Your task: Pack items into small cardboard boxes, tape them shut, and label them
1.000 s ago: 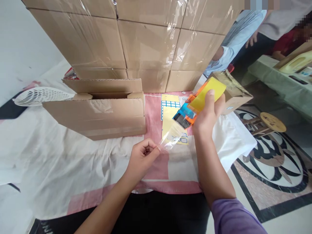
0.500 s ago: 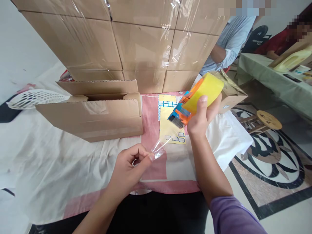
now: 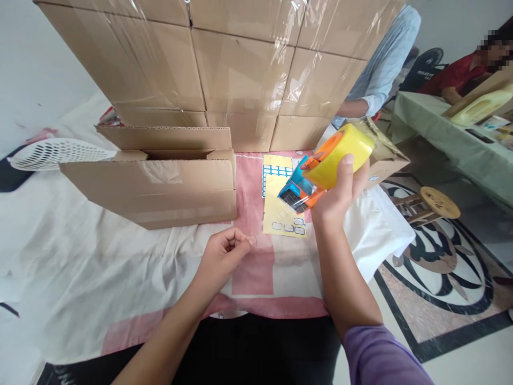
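My right hand (image 3: 340,187) is wrapped round a tape dispenser (image 3: 298,187), blue and orange with a black toothed edge, which carries a yellow-looking roll of tape (image 3: 340,155). It is tilted, with its cutting end pointing down and left above the table. My left hand (image 3: 228,248) is pinched closed at the end of the clear tape, which barely shows at its fingertips. Whether the strip still runs to the dispenser I cannot tell. Beneath the dispenser lie yellow label sheets (image 3: 280,206) with blue-framed labels. Left of them stands a cardboard box (image 3: 160,192) with its top flaps up.
Stacked cartons (image 3: 244,75) wrapped in clear film rise at the back. A white perforated basket (image 3: 60,154) is at the left, and another carton (image 3: 385,155) at the right. A person's blue sleeve (image 3: 380,64) shows behind. A wooden stool (image 3: 440,202) stands on the floor.
The shiny strip of clear tape that stretched between my hands no longer shows plainly. My left hand has risen slightly, and the dispenser has shifted a little to the right.
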A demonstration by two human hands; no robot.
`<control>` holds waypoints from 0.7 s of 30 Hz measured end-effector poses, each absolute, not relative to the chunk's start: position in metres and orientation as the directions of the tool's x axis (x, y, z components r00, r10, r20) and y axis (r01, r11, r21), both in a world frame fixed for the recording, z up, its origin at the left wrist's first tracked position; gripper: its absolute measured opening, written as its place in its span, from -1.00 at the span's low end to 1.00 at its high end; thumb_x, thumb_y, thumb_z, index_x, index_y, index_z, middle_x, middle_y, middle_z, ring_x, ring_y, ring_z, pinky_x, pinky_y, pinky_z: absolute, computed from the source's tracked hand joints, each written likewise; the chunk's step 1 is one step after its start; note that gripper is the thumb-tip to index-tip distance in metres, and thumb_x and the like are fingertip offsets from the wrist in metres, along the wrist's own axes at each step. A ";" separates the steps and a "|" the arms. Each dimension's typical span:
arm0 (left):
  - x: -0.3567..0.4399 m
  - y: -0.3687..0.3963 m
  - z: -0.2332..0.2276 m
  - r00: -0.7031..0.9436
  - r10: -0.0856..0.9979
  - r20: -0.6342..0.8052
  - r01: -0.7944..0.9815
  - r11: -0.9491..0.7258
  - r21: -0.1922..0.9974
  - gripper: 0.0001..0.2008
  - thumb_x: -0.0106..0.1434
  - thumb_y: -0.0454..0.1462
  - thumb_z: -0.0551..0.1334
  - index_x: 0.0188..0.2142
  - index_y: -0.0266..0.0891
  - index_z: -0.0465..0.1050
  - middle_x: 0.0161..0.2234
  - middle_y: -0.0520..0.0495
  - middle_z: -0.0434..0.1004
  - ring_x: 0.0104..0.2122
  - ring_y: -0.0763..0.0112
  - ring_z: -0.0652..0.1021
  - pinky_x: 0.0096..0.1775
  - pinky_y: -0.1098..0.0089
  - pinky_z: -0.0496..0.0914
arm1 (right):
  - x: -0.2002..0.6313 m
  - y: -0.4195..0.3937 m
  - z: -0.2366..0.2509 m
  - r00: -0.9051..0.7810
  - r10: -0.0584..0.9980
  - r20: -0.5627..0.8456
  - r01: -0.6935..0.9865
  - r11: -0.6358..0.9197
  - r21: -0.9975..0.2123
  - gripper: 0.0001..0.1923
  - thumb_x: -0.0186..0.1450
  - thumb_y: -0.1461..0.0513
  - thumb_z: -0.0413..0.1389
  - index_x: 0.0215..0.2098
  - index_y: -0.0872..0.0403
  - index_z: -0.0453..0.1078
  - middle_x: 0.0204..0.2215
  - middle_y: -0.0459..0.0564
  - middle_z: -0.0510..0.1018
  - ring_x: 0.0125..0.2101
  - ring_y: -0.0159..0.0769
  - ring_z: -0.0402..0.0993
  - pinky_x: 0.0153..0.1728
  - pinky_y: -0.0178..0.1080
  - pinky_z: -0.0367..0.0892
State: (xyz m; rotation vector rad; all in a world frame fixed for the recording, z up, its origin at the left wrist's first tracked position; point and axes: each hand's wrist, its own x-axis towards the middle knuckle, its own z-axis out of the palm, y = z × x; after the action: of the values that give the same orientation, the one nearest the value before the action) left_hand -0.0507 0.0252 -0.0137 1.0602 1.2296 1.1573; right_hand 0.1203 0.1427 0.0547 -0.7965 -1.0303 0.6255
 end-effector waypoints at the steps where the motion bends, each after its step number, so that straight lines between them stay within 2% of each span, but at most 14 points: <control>1: -0.051 0.025 -0.014 -0.013 0.992 -0.129 -0.055 0.128 0.990 -0.65 0.22 -0.10 0.30 -0.57 -0.21 0.27 -0.64 0.14 0.17 -0.58 0.55 0.19 -0.49 0.46 0.09 | 0.120 0.144 0.054 0.394 0.770 0.502 -0.109 0.581 -0.806 -0.69 0.35 -0.10 0.08 -0.09 -0.12 0.31 -0.36 -0.08 0.49 -0.30 -0.15 0.62 -0.29 -0.08 0.55; 7: -0.046 0.027 -0.022 -0.055 0.991 -0.122 0.013 0.123 0.992 -0.66 0.22 -0.09 0.29 -0.54 -0.21 0.29 -0.63 0.16 0.14 -0.58 0.55 0.18 -0.49 0.47 0.09 | 0.119 0.145 0.054 0.373 0.770 0.518 -0.201 0.612 -0.765 -0.75 0.39 -0.04 0.08 -0.15 -0.07 0.32 -0.41 -0.13 0.49 -0.46 -0.25 0.57 -0.33 -0.07 0.56; 12: -0.042 0.030 -0.034 -0.092 0.986 -0.136 0.055 0.142 0.988 -0.68 0.22 -0.07 0.29 -0.51 -0.22 0.35 -0.62 0.16 0.17 -0.58 0.54 0.21 -0.50 0.46 0.09 | 0.116 0.140 0.058 0.398 0.763 0.510 -0.173 0.608 -0.775 -0.72 0.36 -0.06 0.11 -0.15 -0.07 0.37 -0.38 -0.11 0.52 -0.35 -0.21 0.62 -0.32 -0.11 0.56; 16: -0.048 0.031 -0.040 -0.079 0.979 -0.187 0.143 0.196 0.970 -0.68 0.22 -0.12 0.28 -0.56 -0.21 0.29 -0.63 0.15 0.16 -0.58 0.52 0.22 -0.50 0.44 0.10 | 0.115 0.134 0.065 0.411 0.744 0.527 -0.170 0.630 -0.757 -0.74 0.38 -0.02 0.09 -0.23 -0.01 0.37 -0.41 -0.08 0.53 -0.22 -0.18 0.64 -0.28 -0.16 0.56; 18: -0.051 0.030 -0.037 -0.118 0.984 -0.133 0.236 0.158 0.959 -0.69 0.24 -0.16 0.26 -0.56 -0.20 0.29 -0.62 0.14 0.18 -0.57 0.50 0.25 -0.49 0.43 0.14 | 0.116 0.132 0.070 0.435 0.700 0.566 -0.171 0.682 -0.711 -0.80 0.40 0.06 0.09 -0.26 0.01 0.37 -0.45 -0.10 0.53 -0.18 -0.22 0.64 -0.21 -0.21 0.55; 21: -0.053 0.027 -0.028 -0.191 0.974 0.124 0.378 -0.044 0.925 -0.86 0.28 -0.19 0.26 -0.37 -0.18 0.44 -0.45 0.06 0.47 -0.42 0.41 0.46 -0.35 0.40 0.32 | 0.118 0.128 0.076 0.451 0.634 0.628 -0.152 0.748 -0.646 -0.86 0.41 0.14 0.10 -0.29 0.01 0.38 -0.48 -0.12 0.53 -0.11 -0.26 0.63 -0.09 -0.25 0.53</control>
State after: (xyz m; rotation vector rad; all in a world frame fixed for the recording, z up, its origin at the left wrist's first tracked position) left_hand -0.0526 0.0267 -0.0279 1.4485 1.6141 1.2301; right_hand 0.1175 0.1284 0.0761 -0.5539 -0.9924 0.5172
